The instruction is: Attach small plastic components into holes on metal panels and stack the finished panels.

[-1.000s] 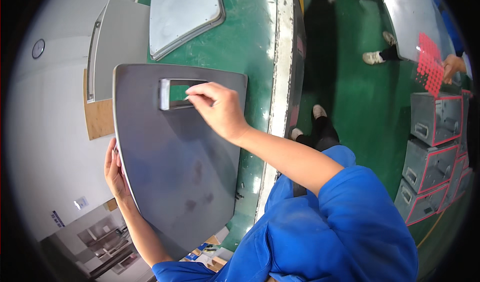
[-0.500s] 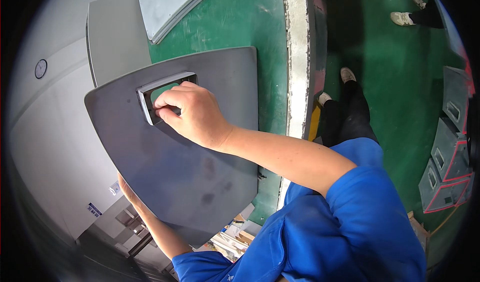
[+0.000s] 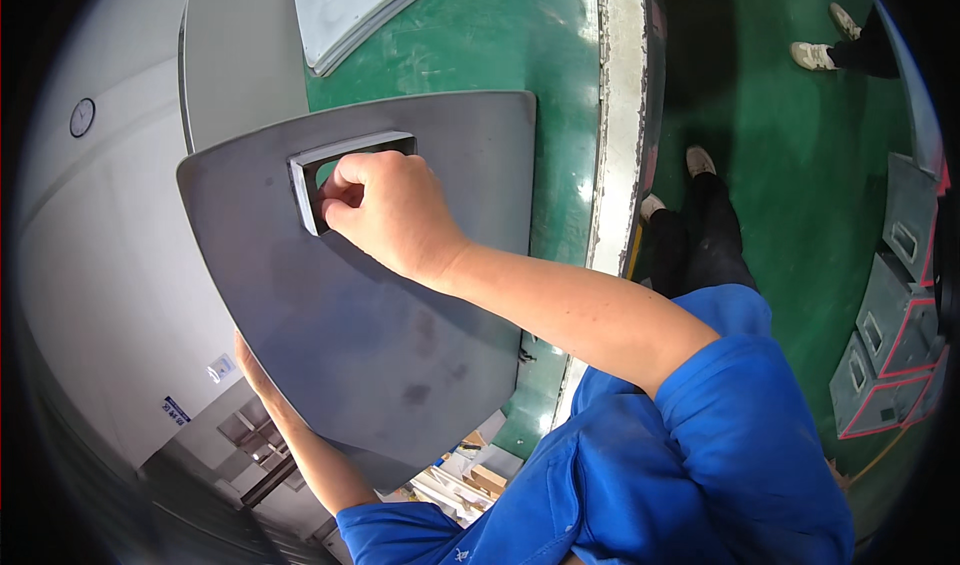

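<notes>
Dark grey metal makes up the large panel, which is shaped like a fan with one curved edge and one rounded corner. It is held up in front of the person, above the green floor, and it fills the middle of the view. Near its upper part a rectangular cut-out with a raised lighter frame is seen, and the green floor shows through the opening.

The right hand is placed on this cut-out. Its fingers are curled tightly into the opening and are closed around the lower edge of the frame, so the panel is gripped there. The bare forearm runs down to a blue sleeve at the lower right.

The left hand is found at the lower left edge of the panel. Only a part of it is visible behind the edge, so it is seen to touch and support the panel, but how its fingers are closed cannot be told.

Another pale grey panel lies on the floor at the top. A long pale strip runs down the floor beside the held panel. Grey boxes with red edges are stacked at the far right. The shoes of another person are seen at the upper right.
</notes>
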`<state>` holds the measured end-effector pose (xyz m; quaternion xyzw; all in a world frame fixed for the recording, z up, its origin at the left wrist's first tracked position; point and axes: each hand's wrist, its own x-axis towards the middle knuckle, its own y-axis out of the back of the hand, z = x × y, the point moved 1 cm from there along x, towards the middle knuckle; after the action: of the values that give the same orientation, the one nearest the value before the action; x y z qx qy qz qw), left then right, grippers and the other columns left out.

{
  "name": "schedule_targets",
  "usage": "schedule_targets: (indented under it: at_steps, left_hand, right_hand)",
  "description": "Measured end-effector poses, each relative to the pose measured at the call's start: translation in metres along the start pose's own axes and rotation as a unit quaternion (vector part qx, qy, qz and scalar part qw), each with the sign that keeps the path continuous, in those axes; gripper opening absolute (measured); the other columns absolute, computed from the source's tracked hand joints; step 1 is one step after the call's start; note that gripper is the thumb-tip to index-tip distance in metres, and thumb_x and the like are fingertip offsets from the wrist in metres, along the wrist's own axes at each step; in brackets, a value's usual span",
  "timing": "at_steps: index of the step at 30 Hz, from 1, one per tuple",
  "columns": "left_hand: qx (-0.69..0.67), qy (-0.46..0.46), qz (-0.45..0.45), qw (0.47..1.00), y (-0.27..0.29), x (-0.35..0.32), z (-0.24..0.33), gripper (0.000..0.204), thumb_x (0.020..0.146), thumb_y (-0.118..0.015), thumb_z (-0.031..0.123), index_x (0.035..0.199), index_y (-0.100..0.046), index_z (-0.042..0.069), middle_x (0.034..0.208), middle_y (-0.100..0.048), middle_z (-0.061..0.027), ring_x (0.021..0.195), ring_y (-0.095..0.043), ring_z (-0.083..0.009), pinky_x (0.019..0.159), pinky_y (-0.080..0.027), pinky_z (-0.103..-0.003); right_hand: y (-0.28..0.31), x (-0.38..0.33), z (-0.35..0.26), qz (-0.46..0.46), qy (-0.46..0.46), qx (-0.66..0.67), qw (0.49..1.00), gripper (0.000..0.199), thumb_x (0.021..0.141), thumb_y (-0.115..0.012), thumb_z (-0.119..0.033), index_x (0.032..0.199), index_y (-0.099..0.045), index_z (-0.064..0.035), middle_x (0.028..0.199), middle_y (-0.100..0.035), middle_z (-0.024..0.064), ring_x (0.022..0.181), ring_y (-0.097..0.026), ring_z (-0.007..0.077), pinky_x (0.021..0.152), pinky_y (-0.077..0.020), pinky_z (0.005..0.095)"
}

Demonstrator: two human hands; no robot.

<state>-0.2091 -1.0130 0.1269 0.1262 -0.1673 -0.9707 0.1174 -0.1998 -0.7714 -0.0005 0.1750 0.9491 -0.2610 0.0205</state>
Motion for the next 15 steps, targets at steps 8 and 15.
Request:
schedule_targets:
  at_steps: [8,15]
  left_hand:
    - [-0.056,0.043,-0.084,0.994,-0.009,0.003,0.007,0.029,0.087,-0.039,0.023,0.098,-0.053,0.000,0.089,-0.059,-0.0084,0.077,-0.058,-0.0163,0.066,-0.048,-0.026]
    - [-0.108,0.006,-0.144,0.984,-0.002,0.012,0.011,0.027,0.089,-0.037,0.015,0.106,-0.049,-0.001,0.084,-0.057,-0.0063,0.074,-0.057,-0.0110,0.064,-0.049,-0.021]
  right_hand:
    - [-0.005,0.004,-0.003,-0.029,0.010,-0.103,0.994,0.010,0.069,-0.059,-0.010,0.068,-0.059,0.0003,0.065,-0.062,0.0107,0.059,-0.060,0.0216,0.058,-0.0466,0.0293]
    - [-0.009,0.004,-0.011,-0.052,0.002,-0.116,0.992,0.015,0.068,-0.054,-0.013,0.063,-0.054,0.0014,0.063,-0.058,0.0173,0.062,-0.056,0.0335,0.058,-0.0462,0.0395]
